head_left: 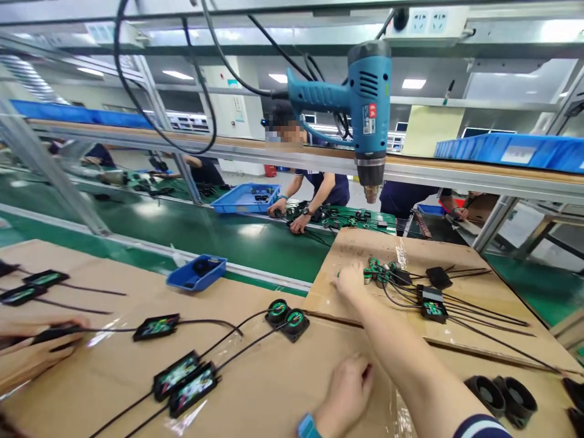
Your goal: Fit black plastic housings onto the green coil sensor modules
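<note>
My right hand reaches across the cardboard to a cluster of fan stators, round coils with green boards and black leads. Its fingers are closed, and a sliver of green shows at their left edge, apparently a stator. My left hand, below a blue wristband, rests half curled on the cardboard with nothing visible in it. Farther left lie two fan housings with green boards inside, wired to open black control boxes. Right of the stators sits another open box with a green board.
A co-worker's hands hold a black cable at the left. Overhead hangs a blue heat gun. A blue tray stands beside the green conveyor; across it another person handles parts. Black fan frames lie bottom right.
</note>
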{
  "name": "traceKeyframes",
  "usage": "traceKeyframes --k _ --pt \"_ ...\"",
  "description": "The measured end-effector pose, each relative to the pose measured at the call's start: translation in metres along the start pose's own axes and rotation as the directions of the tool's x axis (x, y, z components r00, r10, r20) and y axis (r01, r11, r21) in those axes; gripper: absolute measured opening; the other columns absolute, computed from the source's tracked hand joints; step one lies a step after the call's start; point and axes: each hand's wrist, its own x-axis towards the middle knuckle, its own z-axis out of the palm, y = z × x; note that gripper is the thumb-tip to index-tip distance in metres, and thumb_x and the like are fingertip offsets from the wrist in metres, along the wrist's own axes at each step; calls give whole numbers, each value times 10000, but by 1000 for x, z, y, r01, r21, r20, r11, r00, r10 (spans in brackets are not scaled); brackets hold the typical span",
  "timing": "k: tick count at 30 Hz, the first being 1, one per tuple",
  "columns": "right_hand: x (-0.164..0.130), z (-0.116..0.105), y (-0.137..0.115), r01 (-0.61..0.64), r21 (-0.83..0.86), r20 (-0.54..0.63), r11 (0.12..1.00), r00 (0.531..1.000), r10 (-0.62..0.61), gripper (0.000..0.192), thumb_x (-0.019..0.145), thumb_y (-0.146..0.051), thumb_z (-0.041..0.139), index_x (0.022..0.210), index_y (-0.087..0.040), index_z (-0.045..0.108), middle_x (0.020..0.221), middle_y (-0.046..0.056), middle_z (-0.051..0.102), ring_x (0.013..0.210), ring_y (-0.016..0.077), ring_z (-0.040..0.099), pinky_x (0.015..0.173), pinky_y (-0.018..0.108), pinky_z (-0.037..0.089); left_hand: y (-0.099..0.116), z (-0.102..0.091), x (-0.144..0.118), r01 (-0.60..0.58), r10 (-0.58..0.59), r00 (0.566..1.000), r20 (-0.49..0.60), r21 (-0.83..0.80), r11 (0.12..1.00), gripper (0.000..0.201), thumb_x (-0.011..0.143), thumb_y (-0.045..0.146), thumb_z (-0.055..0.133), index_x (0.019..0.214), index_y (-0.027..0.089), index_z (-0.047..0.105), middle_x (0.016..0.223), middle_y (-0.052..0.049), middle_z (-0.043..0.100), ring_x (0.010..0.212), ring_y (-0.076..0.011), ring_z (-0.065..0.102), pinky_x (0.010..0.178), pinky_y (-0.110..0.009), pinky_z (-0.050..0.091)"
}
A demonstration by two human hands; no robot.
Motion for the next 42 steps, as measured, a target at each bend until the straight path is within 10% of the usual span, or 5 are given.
traceKeyframes --k 12,20,33,37,42 --pt "-35 -76 74 164 379 -295 911 954 -49 399 919 -387 660 1240 -163 592 1201 113 677 1058 198 609 945 324 449 -9 -14 10 42 -47 999 -19 -195 980 271 955 384 488 814 187 609 732 -27 595 660 -166 529 633 -258 396" --pt "-66 -185 109 587 736 -672 338 696 255 597 781 -561 733 1178 -136 597 1076 102 708 920 183 665 842 338 562 -12 -10 9 11 -20 997 -75 -120 993 293 946 415 491 824 183 623 738 -34 613 676 -180 557 653 -276 421" --pt "-267 -266 130 702 535 -843 470 476 251 321 826 -307 801 1133 -237 738 925 37 653 579 92 518 531 278 470 64 75 46 -214 210 975 -75 -44 976 715 769 447 788 1357 162 498 1366 -189 538 1302 -350 491 1116 -551 399" --pt "-299 -243 136 589 643 -759 490 576 303 354 798 -258 814 1142 -244 733 958 42 679 597 105 550 508 267 467 79 99 49 -265 257 959 -121 -57 962 442 856 240 652 1277 148 551 1298 -175 571 1257 -313 528 1112 -530 421" --pt "-329 -169 133 326 814 -502 481 812 299 464 806 -276 795 1247 -228 662 1050 59 709 774 161 666 668 299 573 58 44 14 -293 292 956 -18 -45 955 617 793 125 604 1393 161 468 1333 -150 585 1251 -280 556 1118 -486 449"
